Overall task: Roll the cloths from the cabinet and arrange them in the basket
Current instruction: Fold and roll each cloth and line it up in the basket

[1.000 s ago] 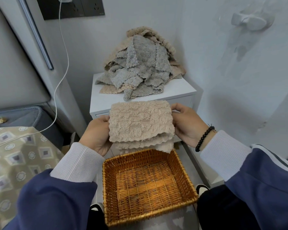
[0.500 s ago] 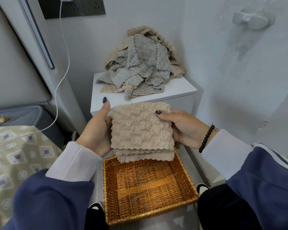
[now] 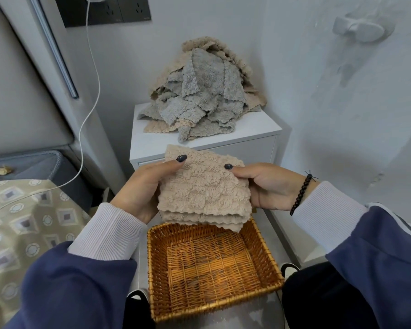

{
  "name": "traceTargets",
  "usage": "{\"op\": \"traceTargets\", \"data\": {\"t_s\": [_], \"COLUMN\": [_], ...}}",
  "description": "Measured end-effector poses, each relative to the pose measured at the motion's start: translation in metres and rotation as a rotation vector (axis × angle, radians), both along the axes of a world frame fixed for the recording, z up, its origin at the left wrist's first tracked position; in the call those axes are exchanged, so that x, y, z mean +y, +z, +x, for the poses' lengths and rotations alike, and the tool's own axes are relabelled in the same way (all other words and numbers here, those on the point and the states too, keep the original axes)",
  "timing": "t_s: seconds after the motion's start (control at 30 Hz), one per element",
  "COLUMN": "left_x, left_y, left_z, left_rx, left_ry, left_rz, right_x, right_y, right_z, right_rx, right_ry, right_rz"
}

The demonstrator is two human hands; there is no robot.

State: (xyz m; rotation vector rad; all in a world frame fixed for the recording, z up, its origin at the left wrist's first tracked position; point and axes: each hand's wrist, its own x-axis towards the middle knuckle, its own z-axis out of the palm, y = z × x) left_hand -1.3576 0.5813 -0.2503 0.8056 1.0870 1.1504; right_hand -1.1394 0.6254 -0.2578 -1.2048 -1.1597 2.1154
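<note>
Both our hands, left hand [image 3: 144,188] and right hand [image 3: 268,186], pinch folded beige fluffy cloth [image 3: 203,186] by side edges, flat face toward us, scalloped edges hanging down over far rim of woven wicker basket [image 3: 271,255].

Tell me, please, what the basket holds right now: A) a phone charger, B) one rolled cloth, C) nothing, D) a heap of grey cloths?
C: the basket shows only bare wicker; the folded cloth is held above its far rim by the left hand and right hand.

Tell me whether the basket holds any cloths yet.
Empty. The basket shows only bare woven bottom; the beige cloth is held above it, folded, by both hands.
</note>
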Motion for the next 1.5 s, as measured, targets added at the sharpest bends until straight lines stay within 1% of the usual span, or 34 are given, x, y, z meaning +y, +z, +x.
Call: {"op": "traceTargets", "data": {"t_s": [0.1,0.27,0.43,0.5,0.57,0.7,0.8,0.87,0.97,1.1,1.2,1.27,1.37,1.5], "left_x": [0.003,0.001,-0.003,-0.004,-0.004,-0.004,-0.004,-0.003,-0.001,-0.001,-0.001,-0.001,-0.002,-0.002], "left_y": [-0.002,-0.003,-0.005,-0.004,-0.002,-0.001,-0.003,-0.005,-0.006,-0.007,-0.006,-0.005,-0.003,-0.003], "left_z": [-0.001,-0.002,0.003,0.003,0.001,-0.001,-0.001,0.0,0.001,0.001,0.0,-0.001,-0.003,-0.003], "left_rx": [-0.018,-0.073,0.003,0.029,0.027,0.009,0.021,0.042,0.053,0.049,0.083,0.103,0.07,0.055], "left_ry": [0.028,-0.046,-0.125,-0.126,-0.113,-0.132,-0.102,-0.059,-0.032,-0.018,0.0,0.019,0.03,0.03], "left_rz": [-0.002,0.049,0.075,0.107,0.119,0.084,0.069,0.099,0.185,0.294,0.392,0.46,0.502,0.489], "right_x": [0.0,0.004,0.006,0.005,0.003,-0.004,-0.007,-0.007,-0.006,-0.003,0.0,0.001,0.0,0.0], "right_y": [-0.002,-0.002,-0.002,-0.002,-0.002,-0.001,0.002,0.005,0.007,0.008,0.008,0.009,0.01,0.011], "right_z": [0.0,0.002,0.003,0.002,0.002,0.002,0.002,0.002,0.001,-0.001,-0.003,-0.003,-0.001,0.002], "right_rx": [-0.004,0.064,0.064,0.072,0.093,0.113,0.149,0.174,0.217,0.202,0.218,0.221,0.232,0.305], "right_ry": [-0.016,-0.144,-0.276,-0.271,-0.21,-0.096,-0.116,-0.155,-0.207,-0.276,-0.332,-0.276,-0.137,-0.164], "right_rz": [0.046,0.155,0.318,0.367,0.402,0.49,0.549,0.577,0.55,0.415,0.29,0.233,0.182,0.153]}}
